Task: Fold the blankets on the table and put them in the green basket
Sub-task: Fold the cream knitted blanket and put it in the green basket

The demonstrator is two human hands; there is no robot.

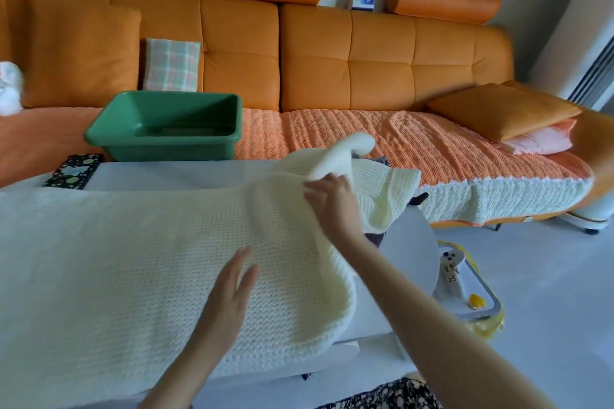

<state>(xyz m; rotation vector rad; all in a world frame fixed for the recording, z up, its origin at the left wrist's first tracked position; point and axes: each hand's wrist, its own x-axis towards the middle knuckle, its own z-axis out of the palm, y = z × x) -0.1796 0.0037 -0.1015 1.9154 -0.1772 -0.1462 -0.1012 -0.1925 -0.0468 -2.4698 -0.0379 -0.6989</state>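
A cream knitted blanket [109, 262] lies spread over the white table [186, 173], covering most of it from the left edge to the right end. My right hand [332, 202] grips the blanket's right end and holds that part lifted above the table, bunched and curling over. My left hand [232, 292] rests flat on the blanket near the middle, fingers apart. The green basket [166, 129] stands on the orange sofa just beyond the table's far edge, left of centre; only a little shows at its bottom.
The orange sofa [365, 70] runs along the back with a plaid cushion [171, 65] and orange cushions [498, 109]. A dark patterned box [73, 171] sits at the table's far left. A white and yellow tray thing [465, 285] stands on the floor to the right.
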